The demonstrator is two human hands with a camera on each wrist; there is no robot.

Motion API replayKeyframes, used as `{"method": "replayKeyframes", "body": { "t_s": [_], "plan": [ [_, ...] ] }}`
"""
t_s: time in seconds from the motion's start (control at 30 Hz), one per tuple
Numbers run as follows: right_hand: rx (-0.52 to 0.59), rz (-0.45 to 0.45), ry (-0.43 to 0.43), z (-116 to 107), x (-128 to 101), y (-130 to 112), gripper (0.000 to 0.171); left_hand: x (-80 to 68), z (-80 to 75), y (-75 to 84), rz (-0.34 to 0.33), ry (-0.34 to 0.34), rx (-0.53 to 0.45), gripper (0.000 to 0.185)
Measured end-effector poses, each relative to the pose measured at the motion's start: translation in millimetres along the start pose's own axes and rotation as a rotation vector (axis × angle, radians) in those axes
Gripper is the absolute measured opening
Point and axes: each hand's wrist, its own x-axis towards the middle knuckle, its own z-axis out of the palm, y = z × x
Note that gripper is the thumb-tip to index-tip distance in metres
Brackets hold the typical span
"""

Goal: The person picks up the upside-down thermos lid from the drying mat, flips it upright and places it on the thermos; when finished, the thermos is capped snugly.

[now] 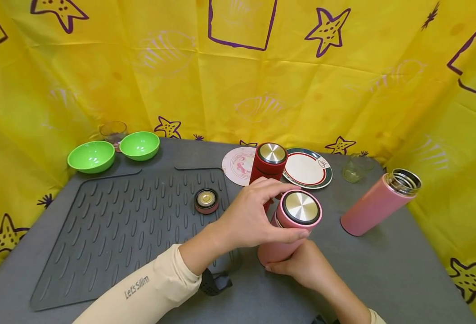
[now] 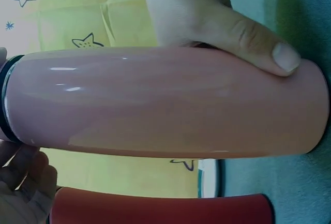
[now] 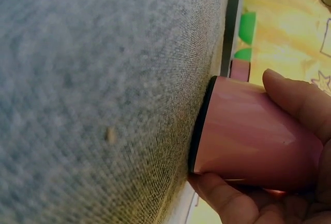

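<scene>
Two hands: both are on one pink flask (image 1: 288, 234), standing upright on the grey table (image 1: 383, 270) at about 5 o'clock from the ribbed mat (image 1: 116, 225).
Left hand (image 1: 250, 216): fingers curled round the flask's pink cap (image 1: 300, 209), thumb toward the person, gripping it up top.
Right hand (image 1: 303, 267): wrapped low round the flask's base (image 3: 248, 136), holding it tight down by the table.
Neighbour: the red flask (image 1: 268, 164) stands just behind at 11 o'clock, nearly touching the left hand's knuckles.
Risk 1: any twisting or lifting swing of the left hand could bump that red flask and tip it onto the plates (image 1: 307, 167) behind it.
Risk 2: the glossy pink wall looks slick, so if the right hand's grip slackens the body could spin or slide on the cloth.
Risk 3: can't tell if there's liquid inside, so a tilt with the cap loose could mean a spill.
Other stuff: an open pink flask (image 1: 377, 202) leans at 3 o'clock, and a loose cap (image 1: 206, 200) sits on the mat at 9 o'clock, both well apart.
</scene>
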Motion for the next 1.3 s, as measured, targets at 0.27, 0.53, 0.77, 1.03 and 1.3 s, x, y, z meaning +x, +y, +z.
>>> {"method": "replayKeyframes", "body": {
  "t_s": [0.27,0.53,0.77,1.03,1.3],
  "plan": [
    [-0.005,0.009,0.003,0.6,0.0,0.5,0.064,-4.6,0.9,-3.6,-0.020,-0.025,-0.064,0.066],
    [0.020,-0.008,0.010,-0.3,-0.2,1.0,0.067,-4.8,4.2,-3.5,0.004,-0.035,-0.090,0.071],
    [0.018,-0.015,0.012,0.2,-1.0,1.6,0.065,-3.8,9.2,-2.9,0.012,0.033,-0.126,0.065],
    [-0.005,-0.012,0.017,1.2,-1.2,2.6,0.062,-7.1,9.8,-5.1,0.044,0.085,-0.094,0.061],
    [0.008,-0.027,0.010,1.0,-0.7,2.6,0.060,-8.3,10.0,-5.5,0.049,0.032,-0.098,0.069]
  ]
}}
